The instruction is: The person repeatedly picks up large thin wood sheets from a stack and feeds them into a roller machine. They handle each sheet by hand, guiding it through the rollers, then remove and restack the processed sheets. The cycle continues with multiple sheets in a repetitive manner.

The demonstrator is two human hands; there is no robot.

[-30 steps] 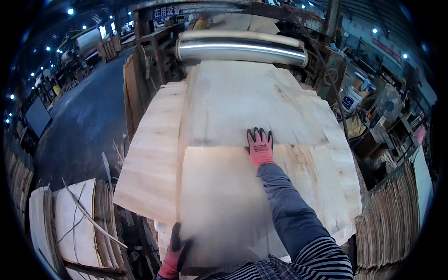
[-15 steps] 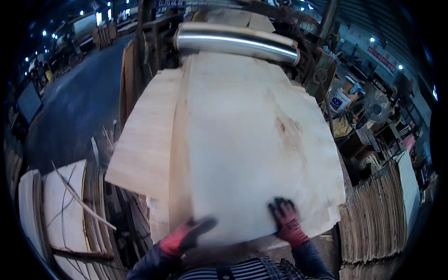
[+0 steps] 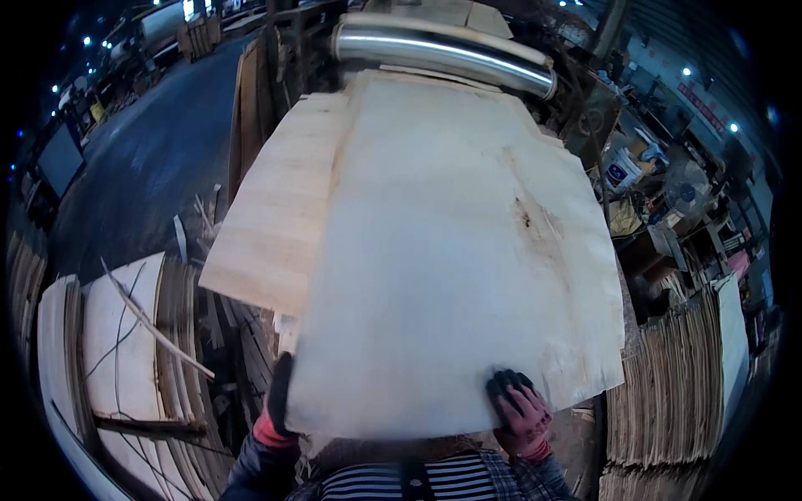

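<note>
A broad pale wood veneer sheet [image 3: 418,250] lies in front of me, its near edge close to my body. My left hand [image 3: 280,405], in a red glove with dark fingers, stands at the sheet's near left corner. Its fingers are stretched out along the side edge. My right hand [image 3: 520,413], gloved alike, rests on the near edge toward the right with its fingers spread over the top; its thumb is hard to make out. Another veneer sheet [image 3: 280,209] sticks out from underneath on the left. Brown knot marks run down the upper sheet's right side.
A shiny metal roller [image 3: 443,54] spans the far end of the sheets. Stacked veneer stands at the left [image 3: 125,334] and at the right [image 3: 668,392]. A thin wood strip [image 3: 159,321] leans across the left stack. Beyond the right side are a white bucket [image 3: 622,171] and a fan [image 3: 687,190].
My left hand has moved left from on top of the sheet to its corner. The upper sheet's near left part has shifted left, covering more of the lower layer. My right hand stays near the edge.
</note>
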